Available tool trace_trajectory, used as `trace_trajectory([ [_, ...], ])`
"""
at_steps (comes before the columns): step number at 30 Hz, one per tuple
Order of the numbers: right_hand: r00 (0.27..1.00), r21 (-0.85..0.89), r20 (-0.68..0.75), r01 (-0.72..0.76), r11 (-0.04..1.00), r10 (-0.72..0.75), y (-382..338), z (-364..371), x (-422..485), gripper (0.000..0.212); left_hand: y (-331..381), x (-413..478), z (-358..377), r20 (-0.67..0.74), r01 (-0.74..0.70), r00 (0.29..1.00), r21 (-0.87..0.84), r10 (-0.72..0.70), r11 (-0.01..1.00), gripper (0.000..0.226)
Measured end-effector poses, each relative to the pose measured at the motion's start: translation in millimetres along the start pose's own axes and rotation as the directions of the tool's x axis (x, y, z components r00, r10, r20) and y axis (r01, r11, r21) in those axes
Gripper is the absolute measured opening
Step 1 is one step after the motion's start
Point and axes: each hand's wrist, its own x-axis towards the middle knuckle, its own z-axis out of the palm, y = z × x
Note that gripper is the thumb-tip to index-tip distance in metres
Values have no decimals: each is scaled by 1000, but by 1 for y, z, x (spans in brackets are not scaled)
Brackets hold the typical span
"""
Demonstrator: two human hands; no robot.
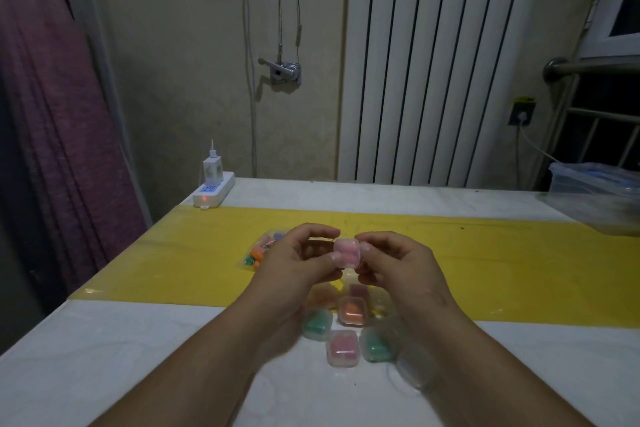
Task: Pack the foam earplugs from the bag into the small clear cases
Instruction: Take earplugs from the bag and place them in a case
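Now both hands, left hand (298,253) and right hand (398,263), pinch the case (347,252); I judge squeezing evenly snaps it closed

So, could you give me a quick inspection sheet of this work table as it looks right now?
Surface: white table crossed by a yellow strip.
Job's things: small clear case of pink earplugs, held up; clear bag of mixed-colour foam earplugs behind the left hand; filled cases lying below: orange case, two green cases, pink case.
Clutter: clear plastic tub at the right edge.
Grippers: left hand and right hand both pinch the held case.
Cables: white power strip with a charger plugged in; white cable from a wall socket.
Surroundings: white ribbed radiator, purple curtain.
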Motion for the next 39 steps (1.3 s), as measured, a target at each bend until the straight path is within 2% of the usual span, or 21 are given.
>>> trace_trajectory([
  [2, 999, 77, 14, -37, 996, 36, -1, 2, -1, 16, 0, 3, -2, -44, -20, 999, 8, 20, 1000, 30],
  [6, 997, 93, 41, -69, 993, 65, -3, 4, -3, 19, -1, 7, -7, -64, -62, 996, 81, 67, 995, 31],
  [11, 1000, -70, -9, -20, 997, 19, -4, 4, -4, 14, -4, 9, -7, -39, -101, 993, 163, 109, 981, 25],
  [15, 991, -196, -98, 73, 978, -94, -11, -10, 4, 6, 0, 8, -7, -153, -149, 973, 162, 174, 975, 12],
  [17, 995, -257, -54, 62, 965, -78, -13, -14, 4, 9, 1, 10, -13, -195, -177, 955, 226, 223, 958, 12],
  [20, 997, -311, 66, -20, 950, 42, -12, -11, -2, 14, 1, 14, -20, -233, -202, 933, 290, 274, 935, 14],
  [24, 988, -493, 84, -72, 867, 130, -6, -9, -4, 18, 2, 18, -25, -292, -194, 912, 310, 288, 931, 17],
  [27, 981, -539, 131, -49, 841, 141, -2, -7, -5, 15, 4, 20, -29, -315, -187, 907, 293, 279, 938, 19],
  [32, 1000, -584, 17, 26, 812, -20, 4, -7, 0, 8, 7, 23, -36, -387, -125, 895, 263, 223, 957, 26],
  [35, 996, -600, -5, 68, 797, -89, 3, -6, 3, 11, 3, 29, -46, -430, -83, 880, 282, 203, 956, 33],
  [37, 996, -603, 13, 80, 794, -91, 0, -3, 7, 14, -2, 33, -53, -445, -41, 872, 348, 203, 937, 37],
  [39, 996, -686, 77, 93, 721, -55, -1, 3, 16, 15, -6, 37, -60, -415, -10, 872, 515, 259, 857, 40],
])
